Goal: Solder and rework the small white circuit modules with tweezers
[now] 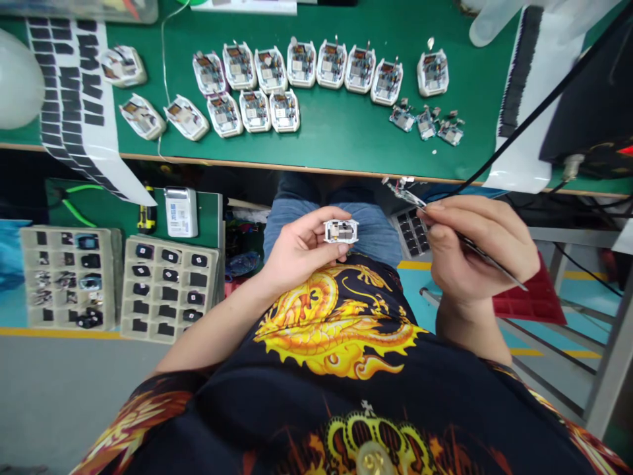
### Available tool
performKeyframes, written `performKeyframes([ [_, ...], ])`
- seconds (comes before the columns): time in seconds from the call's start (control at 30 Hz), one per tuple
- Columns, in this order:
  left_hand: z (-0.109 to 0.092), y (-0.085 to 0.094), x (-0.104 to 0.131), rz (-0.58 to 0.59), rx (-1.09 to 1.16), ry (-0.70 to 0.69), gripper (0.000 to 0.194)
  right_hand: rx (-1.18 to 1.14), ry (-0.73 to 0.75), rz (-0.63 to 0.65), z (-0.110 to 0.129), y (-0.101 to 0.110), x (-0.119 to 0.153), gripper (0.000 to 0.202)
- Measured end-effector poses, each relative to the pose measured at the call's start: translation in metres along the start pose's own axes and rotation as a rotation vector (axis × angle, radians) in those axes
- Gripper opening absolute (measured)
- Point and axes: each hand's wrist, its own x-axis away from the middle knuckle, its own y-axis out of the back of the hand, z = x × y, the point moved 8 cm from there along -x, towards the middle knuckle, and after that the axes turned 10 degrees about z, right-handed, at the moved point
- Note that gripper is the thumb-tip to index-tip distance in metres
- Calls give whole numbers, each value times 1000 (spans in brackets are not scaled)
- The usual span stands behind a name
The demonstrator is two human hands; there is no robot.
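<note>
Left hand [314,245] pinching watch housing [341,231]; right of it, right hand [482,241] gripping tweezers [509,275] with PCB [406,194]. PCB likely light, fragile: edges only.

An open white watch case [341,231] sits between the thumb and fingers of the left hand [305,247], its open side up, showing dark and pale parts inside. Slim metal tweezers [496,264] slant through the grip of the right hand [487,227], tips pointing away from the palm. Just beyond that hand's fingertips, a small circuit board [406,194] with little attached parts hangs tilted at the tips, apart from the case.
</note>
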Motion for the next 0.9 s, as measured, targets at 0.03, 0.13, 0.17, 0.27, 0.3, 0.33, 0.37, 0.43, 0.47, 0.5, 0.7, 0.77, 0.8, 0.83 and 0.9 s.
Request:
performKeyframes([
  [0.03,0,0,0,2,-2,0,47,2,-16,-7,-3,0,1,26],
  [0.13,-1,-1,1,7,-17,2,47,22,-33,-29,-7,-1,3,23],
  [0.17,-2,-2,1,11,-20,0,46,34,-31,-38,-7,-1,3,22],
  [0.27,-3,-3,1,22,-10,-17,43,48,-23,-61,-8,-1,1,21],
  [0.3,-4,-4,1,25,-4,-22,43,42,-21,-67,-9,-1,0,22],
  [0.33,-4,-4,1,27,1,-25,42,33,-20,-72,-10,-2,0,22],
  [0.37,-3,-4,1,28,4,-26,42,25,-18,-74,-11,-2,0,23],
  [0.43,-2,-3,1,32,7,-22,42,12,-20,-76,-14,-4,0,24],
  [0.47,-1,-3,1,32,4,-16,42,4,-22,-76,-14,-5,0,25],
  [0.5,0,-3,1,34,-3,-7,42,-8,-24,-78,-14,-7,-1,25],
  [0.7,4,2,3,23,-65,57,44,-53,-14,-117,-12,-28,-20,26],
  [0.77,6,3,4,14,-91,85,44,29,-34,-158,-21,-32,-30,25],
  [0.8,6,4,4,10,-102,92,44,83,-22,-193,-26,-31,-35,24],
  [0.83,6,4,5,6,-112,96,44,128,-13,-229,-32,-28,-39,23],
  [0.9,7,6,7,-4,-129,98,44,186,-17,-278,-52,-18,-47,25],
])
